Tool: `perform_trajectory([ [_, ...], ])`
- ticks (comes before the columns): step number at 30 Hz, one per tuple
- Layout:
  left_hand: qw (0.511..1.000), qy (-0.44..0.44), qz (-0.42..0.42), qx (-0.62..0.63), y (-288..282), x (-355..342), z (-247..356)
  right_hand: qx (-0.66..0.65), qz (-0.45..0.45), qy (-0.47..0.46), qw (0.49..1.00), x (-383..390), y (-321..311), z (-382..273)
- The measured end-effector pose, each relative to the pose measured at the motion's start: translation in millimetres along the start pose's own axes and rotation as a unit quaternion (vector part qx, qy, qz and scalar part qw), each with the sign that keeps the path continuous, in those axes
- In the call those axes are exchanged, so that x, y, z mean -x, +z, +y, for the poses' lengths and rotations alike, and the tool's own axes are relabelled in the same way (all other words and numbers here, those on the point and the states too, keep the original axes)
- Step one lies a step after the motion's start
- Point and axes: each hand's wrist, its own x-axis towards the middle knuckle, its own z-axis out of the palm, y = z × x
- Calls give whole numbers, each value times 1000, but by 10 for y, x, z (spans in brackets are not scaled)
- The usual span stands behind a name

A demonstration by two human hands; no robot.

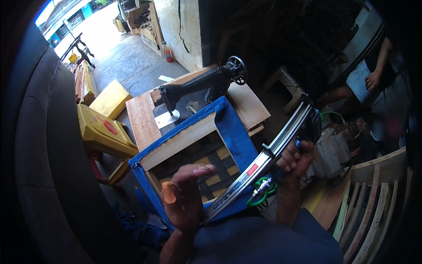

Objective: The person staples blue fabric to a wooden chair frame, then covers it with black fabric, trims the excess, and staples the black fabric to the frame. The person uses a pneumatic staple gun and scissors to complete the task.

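My right hand [293, 159] is closed around a pneumatic staple gun [241, 179]. Its long silver magazine slants down toward my lap, and a green air hose [252, 200] with a metal fitting hangs by my wrist. My left hand [184, 198] is held up, fingers stretched and apart, with an orange covering on the thumb. Behind both hands leans a wooden seat frame [180, 143] edged in blue fabric [235, 132]. Black and yellow webbing [211, 165] crosses its opening. The left hand is in front of the frame; whether it touches the frame I cannot tell.
A black sewing machine [193, 86] on a wooden table [143, 116] stands beyond the frame. Left are a yellow plastic stool [99, 127] and dark upholstery [57, 154]. Wooden slats [365, 215] and a compressor-like machine [332, 147] lie right. Another person's hand [372, 80] shows far right.
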Motion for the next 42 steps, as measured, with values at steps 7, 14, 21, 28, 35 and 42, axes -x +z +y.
perform_trajectory([
  [7,986,108,-70,-110,520,-785,-310,296,-71,-42,952,134,595,-58],
  [14,748,206,-22,-631,10,-1271,-812,645,137,-133,740,530,911,-678],
  [21,781,206,-14,-589,-137,-1114,-1376,821,87,-88,557,-6,921,-555],
  [28,727,302,-49,-615,-242,-932,-1404,908,-153,-84,380,-669,697,-569],
  [35,703,342,-78,-619,-294,-832,-1429,918,-205,-1,339,-1061,588,-349],
  [42,720,322,-75,-610,-290,-696,-1481,956,-126,95,246,-1146,723,-164],
])
